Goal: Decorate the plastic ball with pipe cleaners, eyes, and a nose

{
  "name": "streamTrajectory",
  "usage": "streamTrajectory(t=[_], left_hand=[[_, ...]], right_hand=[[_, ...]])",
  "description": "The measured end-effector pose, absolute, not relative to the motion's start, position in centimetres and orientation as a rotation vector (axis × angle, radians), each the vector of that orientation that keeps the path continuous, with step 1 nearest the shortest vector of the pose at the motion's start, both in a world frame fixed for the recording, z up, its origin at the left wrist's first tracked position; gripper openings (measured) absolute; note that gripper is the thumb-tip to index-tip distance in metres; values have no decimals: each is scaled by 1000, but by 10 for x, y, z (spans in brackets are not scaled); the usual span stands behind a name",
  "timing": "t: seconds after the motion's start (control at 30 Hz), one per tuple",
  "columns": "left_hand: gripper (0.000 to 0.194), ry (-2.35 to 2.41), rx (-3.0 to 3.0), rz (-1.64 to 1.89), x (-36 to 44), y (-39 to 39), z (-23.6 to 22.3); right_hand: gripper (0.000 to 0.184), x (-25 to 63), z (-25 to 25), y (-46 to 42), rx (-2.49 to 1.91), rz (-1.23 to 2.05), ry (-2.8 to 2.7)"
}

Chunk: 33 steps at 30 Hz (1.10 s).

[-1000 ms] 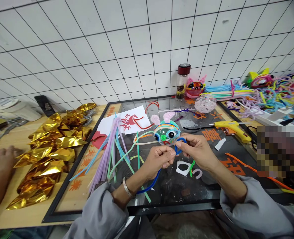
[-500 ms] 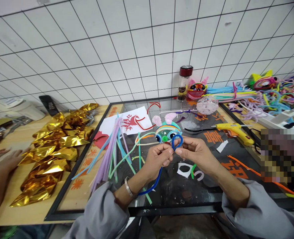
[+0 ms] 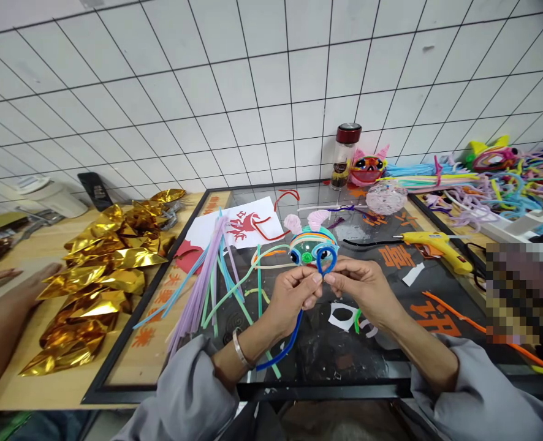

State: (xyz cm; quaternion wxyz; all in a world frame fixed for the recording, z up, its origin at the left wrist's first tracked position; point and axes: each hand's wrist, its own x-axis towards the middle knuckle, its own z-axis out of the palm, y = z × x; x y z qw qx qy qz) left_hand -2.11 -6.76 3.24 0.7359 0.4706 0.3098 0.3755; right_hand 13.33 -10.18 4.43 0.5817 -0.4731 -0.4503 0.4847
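Observation:
A blue pipe cleaner, bent into a small loop at its upper end, is pinched between both my hands. My left hand grips it at the loop's base, and its long tail hangs down beside my left wrist. My right hand pinches the loop's other side with thumb and forefinger. Just behind the loop sits a round animal head with pink ears, big ringed eyes and a green nose; the loop covers part of one eye. Below my right hand lie a white paper scrap with a hole and a short green piece.
Lilac pipe cleaners lie left of my hands, beside gold foil and a co-worker's arm. A yellow glue gun rests to the right. Toward the wall stand a glass bottle and a pink animal head.
The blue loop has been turned upright and now faces me, with both hands brought together at its base. The co-worker's hand at left has moved over the table near the foil.

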Motion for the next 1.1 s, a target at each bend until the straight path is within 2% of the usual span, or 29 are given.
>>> streamTrajectory(t=[0.7,1.03,1.1], left_hand=[[48,638,924,698,-21,-66,27],[46,661,901,768,-19,-67,31],[43,676,880,779,-19,-67,32]], right_hand=[[39,131,45,-101,-1124,1307,-887],[37,132,47,-102,-1062,1392,-958],[35,137,48,-102,-1079,1318,-1002]])
